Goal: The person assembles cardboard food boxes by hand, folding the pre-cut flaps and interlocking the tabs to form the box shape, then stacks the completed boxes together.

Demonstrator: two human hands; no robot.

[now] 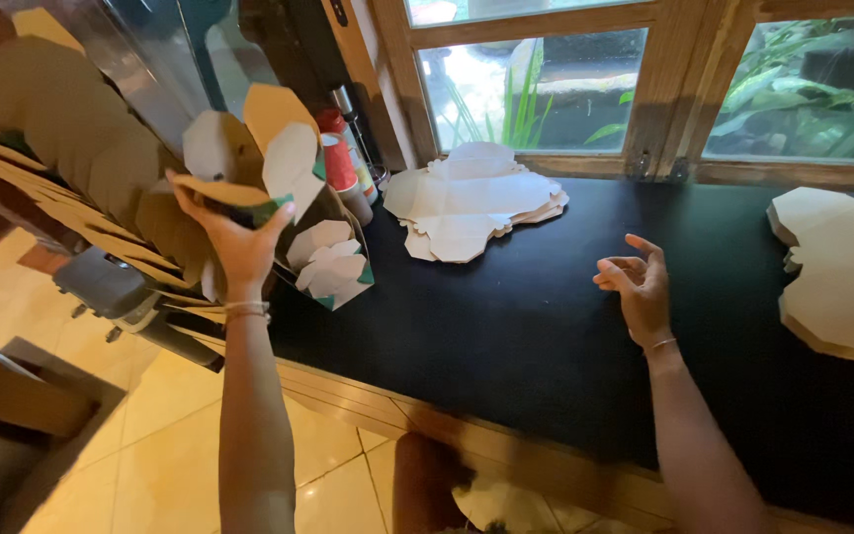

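Observation:
My left hand [239, 242] is raised at the left end of the black counter [546, 326], its fingers closed on a folded cardboard box [254, 163] with white inner flaps and brown outer faces. It holds this box against a long row of nested brown boxes [71, 168] that runs off to the upper left. My right hand [638, 287] hovers just above the middle of the counter, empty, with the fingers loosely spread. A stack of flat white box blanks [471, 203] lies beyond it near the window.
Another pile of flat tan blanks [842, 272] lies at the counter's right edge. Stacked red and white paper cups [338, 158] stand behind the held box. A wooden window frame [674, 89] backs the counter. Tiled floor [180, 455] lies below left.

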